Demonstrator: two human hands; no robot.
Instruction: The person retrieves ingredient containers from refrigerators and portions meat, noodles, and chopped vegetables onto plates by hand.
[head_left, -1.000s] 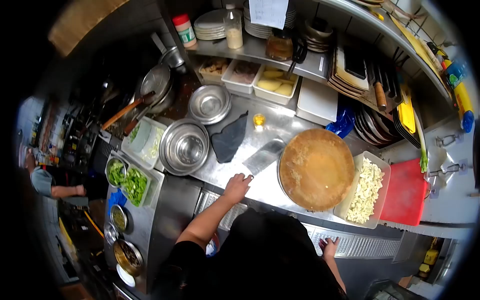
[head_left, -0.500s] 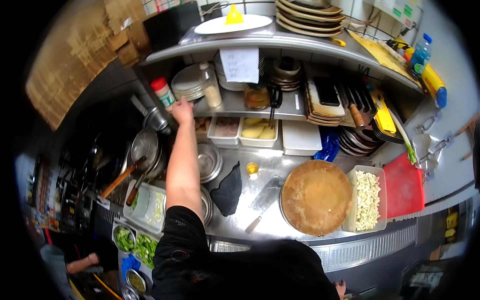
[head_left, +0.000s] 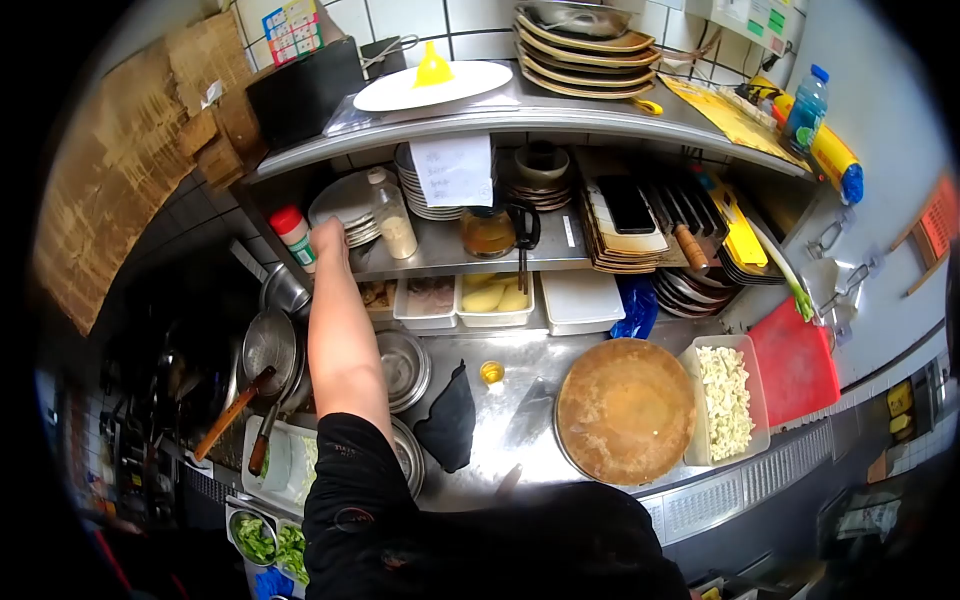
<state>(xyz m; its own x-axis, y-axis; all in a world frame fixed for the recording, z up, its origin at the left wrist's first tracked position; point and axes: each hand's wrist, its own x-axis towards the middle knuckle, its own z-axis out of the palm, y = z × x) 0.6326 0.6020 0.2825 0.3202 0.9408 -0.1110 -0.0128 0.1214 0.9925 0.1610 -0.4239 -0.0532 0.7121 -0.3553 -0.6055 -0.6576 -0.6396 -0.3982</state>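
Note:
My left hand [head_left: 328, 237] reaches up to the left end of the middle shelf, its fingers curled closed. It is at the front edge of a stack of pale plates [head_left: 345, 200], right beside a red-capped jar [head_left: 294, 238]. What the fingers hold, if anything, is hidden by the hand. A clear bottle [head_left: 394, 218] of pale grains stands just to its right. My right hand is out of view.
A glass pitcher [head_left: 487, 235] sits further along the shelf above tubs of food [head_left: 496, 295]. On the steel counter are a round chopping board [head_left: 625, 410], a black cloth [head_left: 447, 420] and a tub of chopped white pieces [head_left: 727, 400]. Strainers [head_left: 270, 342] hang left.
The view has shifted, with the upper shelf lower in the picture. My left hand remains by the plates and jar. A hand at the bottom right edge has left the view.

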